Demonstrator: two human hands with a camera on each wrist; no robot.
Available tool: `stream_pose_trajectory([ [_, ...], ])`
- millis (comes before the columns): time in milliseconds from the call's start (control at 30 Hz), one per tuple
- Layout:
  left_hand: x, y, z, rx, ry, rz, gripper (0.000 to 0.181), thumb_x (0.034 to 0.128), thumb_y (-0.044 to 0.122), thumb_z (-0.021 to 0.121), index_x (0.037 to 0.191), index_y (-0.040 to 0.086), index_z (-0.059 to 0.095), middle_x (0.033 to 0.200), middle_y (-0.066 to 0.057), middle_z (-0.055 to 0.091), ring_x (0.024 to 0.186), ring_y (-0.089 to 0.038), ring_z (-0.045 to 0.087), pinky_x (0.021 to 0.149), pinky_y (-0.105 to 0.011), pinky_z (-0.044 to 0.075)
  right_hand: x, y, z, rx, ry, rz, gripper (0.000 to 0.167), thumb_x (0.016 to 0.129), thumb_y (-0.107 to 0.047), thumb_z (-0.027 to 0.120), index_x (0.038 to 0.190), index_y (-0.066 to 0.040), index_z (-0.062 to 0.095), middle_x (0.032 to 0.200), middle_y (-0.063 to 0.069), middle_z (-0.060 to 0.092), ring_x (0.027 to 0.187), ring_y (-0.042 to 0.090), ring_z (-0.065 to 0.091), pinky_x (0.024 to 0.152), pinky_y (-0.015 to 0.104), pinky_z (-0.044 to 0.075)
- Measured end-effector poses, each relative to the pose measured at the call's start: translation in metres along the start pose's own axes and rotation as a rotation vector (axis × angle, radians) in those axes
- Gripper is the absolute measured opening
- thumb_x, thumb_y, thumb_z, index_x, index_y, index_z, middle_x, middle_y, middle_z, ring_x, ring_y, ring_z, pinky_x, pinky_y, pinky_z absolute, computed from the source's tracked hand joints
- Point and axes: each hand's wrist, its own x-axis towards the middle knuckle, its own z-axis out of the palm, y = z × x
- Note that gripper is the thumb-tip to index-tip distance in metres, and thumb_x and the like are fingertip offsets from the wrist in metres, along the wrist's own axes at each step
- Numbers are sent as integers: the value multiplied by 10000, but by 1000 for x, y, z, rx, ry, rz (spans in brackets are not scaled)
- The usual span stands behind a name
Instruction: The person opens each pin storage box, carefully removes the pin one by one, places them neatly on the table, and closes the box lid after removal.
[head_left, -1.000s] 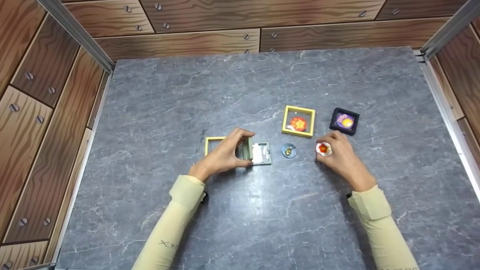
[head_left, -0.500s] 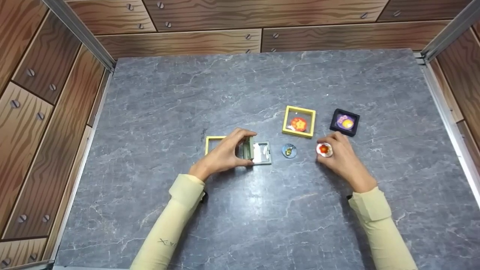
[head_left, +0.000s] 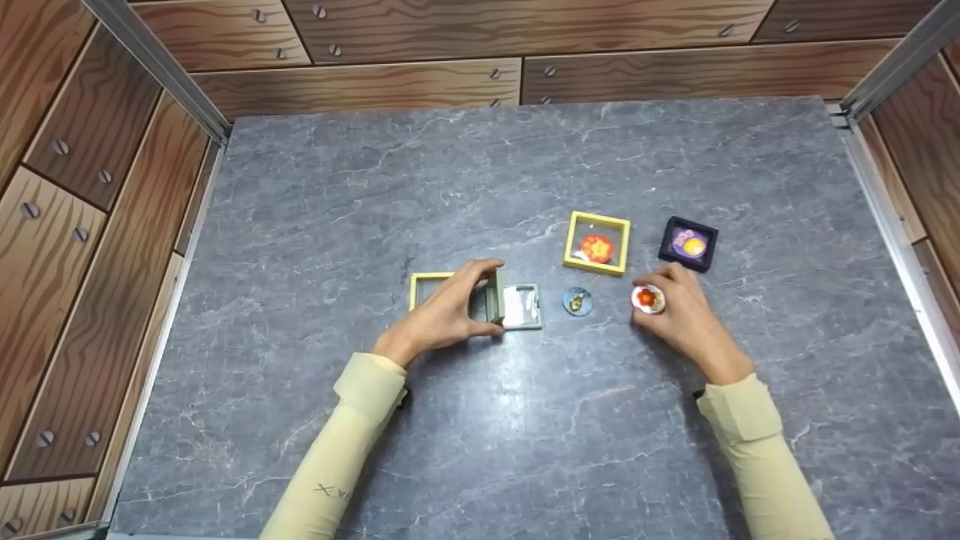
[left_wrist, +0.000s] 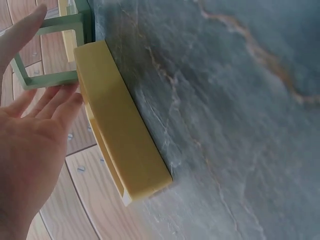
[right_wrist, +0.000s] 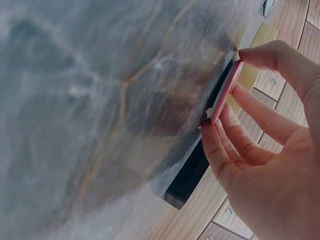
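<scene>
My left hand (head_left: 442, 304) grips the upright half of a small green square display frame (head_left: 493, 298), thumb on one side and fingers on the other. Flat on the table beside it lies the frame's other half (head_left: 523, 306), with a clear, shiny film window. In the left wrist view the green frame (left_wrist: 52, 78) spans thumb and fingers. My right hand (head_left: 681, 315) pinches a white-rimmed round disc (head_left: 647, 298) with a red flower at table level; the right wrist view shows the thin disc (right_wrist: 226, 92) tilted, edge-on. Between the hands lies a blue round disc (head_left: 577, 301).
A yellow frame (head_left: 597, 215) holding a red-orange disc stands behind the blue disc. To its right is a black frame (head_left: 705, 262) with a purple disc, close to my right fingers. Another yellow frame (head_left: 413, 291) lies partly hidden beneath my left hand.
My left hand has shifted slightly left with the upright green half, showing a bit more of the flat half. The right hand and its disc stay in place.
</scene>
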Motion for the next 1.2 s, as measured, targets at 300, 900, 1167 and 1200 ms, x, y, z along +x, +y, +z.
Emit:
stream_pose_trajectory([
  [300, -5, -1, 2, 12, 42, -27, 854, 812, 214, 923, 1489, 46, 432, 1467, -148, 589, 1381, -286, 581, 1242, -391, 464, -1, 1, 3, 5, 51, -30, 417, 817, -47, 792, 1205, 88, 721, 1150, 261, 620, 1116, 421, 527, 949, 490, 421],
  [900, -1, 0, 2, -8, 35, -23, 790, 813, 180, 913, 1447, 14, 472, 1424, -178, 594, 1298, -316, 608, 1206, -422, 498, 9, -53, 12, 28, 176, -68, 208, 905, 6, 721, 1101, 68, 751, 1052, 223, 721, 960, 376, 672, 882, 523, 591],
  [1167, -1, -2, 3, -8, 37, 0, 762, 811, 190, 920, 1417, 2, 498, 1376, -186, 590, 1240, -342, 613, 1167, -448, 521, 24, -83, 36, 62, 66, -82, 207, 943, -62, 710, 1116, 44, 754, 1105, 217, 741, 977, 369, 703, 920, 514, 610],
  [1200, -1, -2, 3, -11, 37, 3, 757, 812, 190, 919, 1413, 1, 501, 1371, -188, 589, 1237, -345, 611, 1166, -452, 521, 27, -86, 38, 68, 66, -95, 206, 943, -61, 708, 1112, 46, 755, 1101, 217, 743, 972, 367, 702, 916, 513, 611],
])
